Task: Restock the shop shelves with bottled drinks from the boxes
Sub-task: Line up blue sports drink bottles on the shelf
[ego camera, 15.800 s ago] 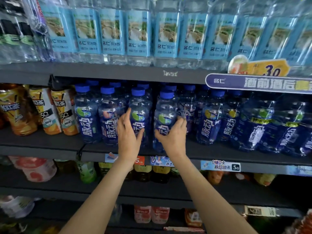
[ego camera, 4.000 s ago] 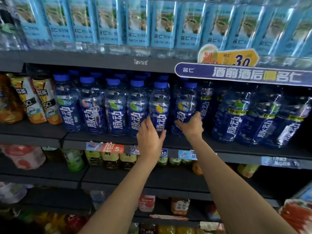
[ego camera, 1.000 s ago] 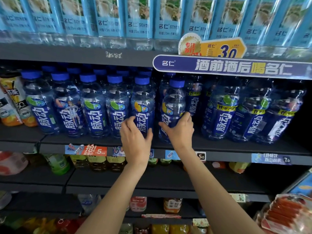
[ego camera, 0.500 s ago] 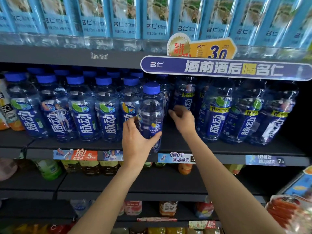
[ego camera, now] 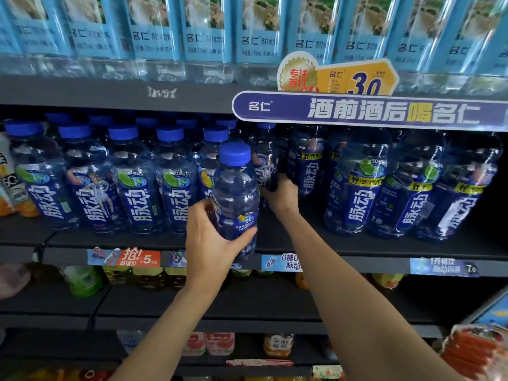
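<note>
A blue-capped drink bottle [ego camera: 235,193] with a dark blue label stands out in front of the row, at the middle shelf's front edge [ego camera: 343,259], and my left hand [ego camera: 211,237] is shut around its lower half. Further back, my right hand [ego camera: 280,196] reaches between the rows and grips the lower part of another blue bottle [ego camera: 265,163] standing deeper on the shelf. A row of matching blue-capped bottles [ego camera: 137,182] fills the shelf to the left. Larger blue bottles [ego camera: 357,185] stand to the right.
Light-blue labelled water bottles [ego camera: 206,37] line the top shelf above a purple banner [ego camera: 368,111] and a yellow price sign [ego camera: 354,78]. Orange drinks [ego camera: 8,185] sit at far left. Lower shelves hold green, yellow and pink bottles. Red packets [ego camera: 478,350] lie at bottom right.
My left hand has pulled one bottle forward out of the row and holds it at the shelf edge. My right hand has reached deeper and closed on a bottle behind.
</note>
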Demonstrator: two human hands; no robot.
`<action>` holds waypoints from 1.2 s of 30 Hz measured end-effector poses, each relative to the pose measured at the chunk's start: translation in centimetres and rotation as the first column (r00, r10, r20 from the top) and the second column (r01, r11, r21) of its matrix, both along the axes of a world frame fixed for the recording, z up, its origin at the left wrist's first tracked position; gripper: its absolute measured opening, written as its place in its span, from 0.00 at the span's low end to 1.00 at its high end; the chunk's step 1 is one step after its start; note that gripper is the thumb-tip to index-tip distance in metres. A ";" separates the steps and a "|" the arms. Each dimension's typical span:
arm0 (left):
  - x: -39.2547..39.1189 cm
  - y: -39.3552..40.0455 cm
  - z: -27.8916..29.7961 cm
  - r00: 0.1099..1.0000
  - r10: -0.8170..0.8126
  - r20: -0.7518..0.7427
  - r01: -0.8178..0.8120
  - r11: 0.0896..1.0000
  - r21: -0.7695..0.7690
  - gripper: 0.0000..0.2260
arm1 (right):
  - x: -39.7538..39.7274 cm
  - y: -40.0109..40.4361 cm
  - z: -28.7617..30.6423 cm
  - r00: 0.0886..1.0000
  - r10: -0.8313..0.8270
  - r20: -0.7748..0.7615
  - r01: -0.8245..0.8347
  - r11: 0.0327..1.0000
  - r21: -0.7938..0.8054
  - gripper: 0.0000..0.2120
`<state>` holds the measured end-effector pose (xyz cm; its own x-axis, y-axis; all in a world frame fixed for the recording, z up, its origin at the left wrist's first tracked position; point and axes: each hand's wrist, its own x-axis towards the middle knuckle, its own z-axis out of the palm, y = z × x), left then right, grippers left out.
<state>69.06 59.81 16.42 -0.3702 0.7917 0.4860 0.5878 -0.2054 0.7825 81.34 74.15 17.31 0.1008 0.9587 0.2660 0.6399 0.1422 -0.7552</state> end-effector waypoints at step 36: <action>2.3 1.8 -2.7 0.972 0.215 -0.091 -0.211 0.976 0.052 0.20 | 3.3 -7.0 -1.3 0.915 0.345 -0.210 -0.372 0.922 -0.107 0.28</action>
<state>71.34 61.56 13.74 -0.4781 0.6783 0.5580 0.6934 -0.0985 0.7138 84.64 67.16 16.05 -0.2229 0.9655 0.1345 0.4141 0.2187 -0.8835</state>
